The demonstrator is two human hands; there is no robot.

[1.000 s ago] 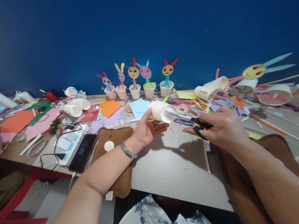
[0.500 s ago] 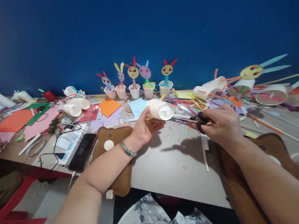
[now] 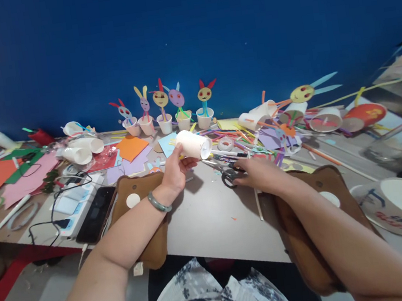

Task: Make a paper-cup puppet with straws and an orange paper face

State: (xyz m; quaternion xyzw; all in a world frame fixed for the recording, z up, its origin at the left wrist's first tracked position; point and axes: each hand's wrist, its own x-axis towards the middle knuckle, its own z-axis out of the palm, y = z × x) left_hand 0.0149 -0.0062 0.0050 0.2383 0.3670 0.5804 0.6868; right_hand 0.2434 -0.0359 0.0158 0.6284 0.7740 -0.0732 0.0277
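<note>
A white paper cup (image 3: 193, 144) lies on its side in the air, its closed base turned to the right. My left hand (image 3: 176, 169) is wrapped around it from below and the left, fingers behind the cup. Black-handled scissors (image 3: 229, 178) are low at the table top, blades pointing up and left toward the cup. My right hand (image 3: 257, 171) has its fingers at the handles; the palm side is hidden. Small paper scraps and a white strip (image 3: 258, 206) are near the scissors.
Several paper-cup figures with bunny-eared faces (image 3: 204, 93) stand along the blue wall. Coloured sticks (image 3: 239, 141), coloured paper (image 3: 132, 147), a power strip (image 3: 81, 200), a phone (image 3: 97, 214) and two brown pads (image 3: 140, 227) surround the work spot. A white tub (image 3: 390, 214) stands right.
My right hand has lowered the scissors from beside the cup's base down to the table. The left hand still holds the cup. The view has turned right; the co-worker's hand at left is gone.
</note>
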